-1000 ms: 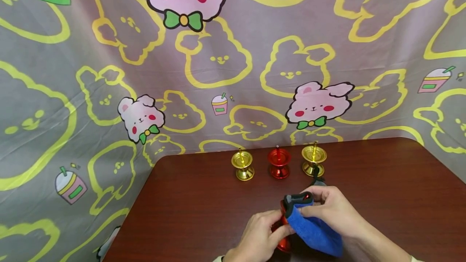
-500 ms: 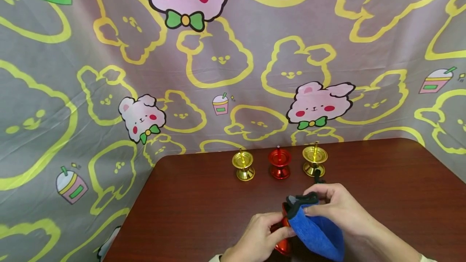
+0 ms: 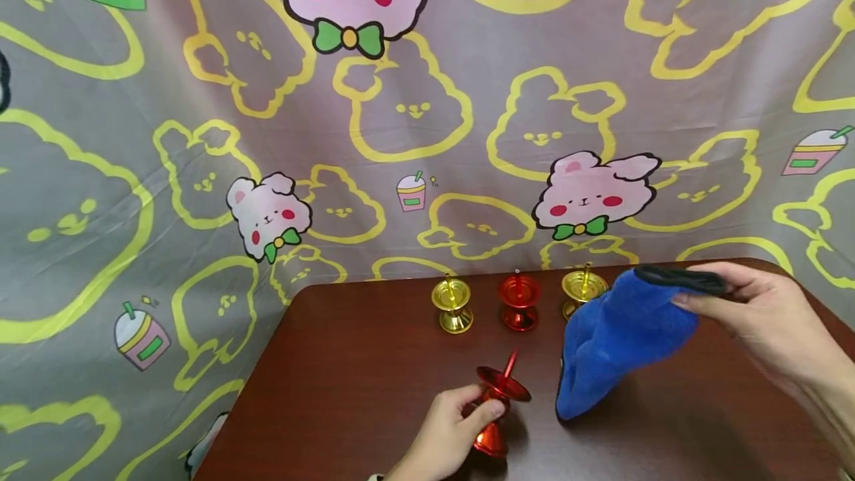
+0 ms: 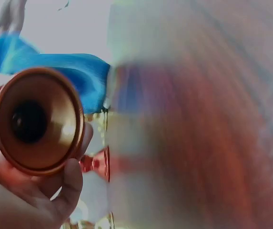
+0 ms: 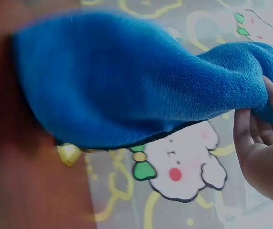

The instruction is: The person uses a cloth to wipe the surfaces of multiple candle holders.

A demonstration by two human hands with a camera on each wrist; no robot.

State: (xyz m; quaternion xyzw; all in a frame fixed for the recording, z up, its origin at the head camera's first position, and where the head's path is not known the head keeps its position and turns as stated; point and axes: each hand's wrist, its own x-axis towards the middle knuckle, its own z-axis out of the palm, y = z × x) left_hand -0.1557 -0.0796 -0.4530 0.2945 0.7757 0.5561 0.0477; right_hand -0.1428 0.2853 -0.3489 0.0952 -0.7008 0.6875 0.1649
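Observation:
My left hand [image 3: 450,425] grips a shiny red candle holder [image 3: 490,439] by its narrow stem, thumb on the near side. The holder leans to the right, its spike and dish uppermost. Its hollow copper-coloured underside [image 4: 62,129] faces the camera in the left wrist view. My right hand [image 3: 768,310] pinches a blue plush cloth [image 3: 621,340] by its dark-edged top, and the cloth hangs down to the right of the red holder. In the right wrist view, the cloth [image 5: 103,81] spreads out from my fingers [image 5: 243,131].
Along the back of the brown table [image 3: 347,377] stand a gold candle holder [image 3: 453,303], a red one [image 3: 519,299] and a second gold one [image 3: 582,286], partly covered by the cloth. A patterned curtain [image 3: 461,132] hangs right behind them.
My right hand has pulled the blue cloth off the red candle holder, up and to the right. My left hand has shifted slightly left with the holder, whose dish and spike now show.

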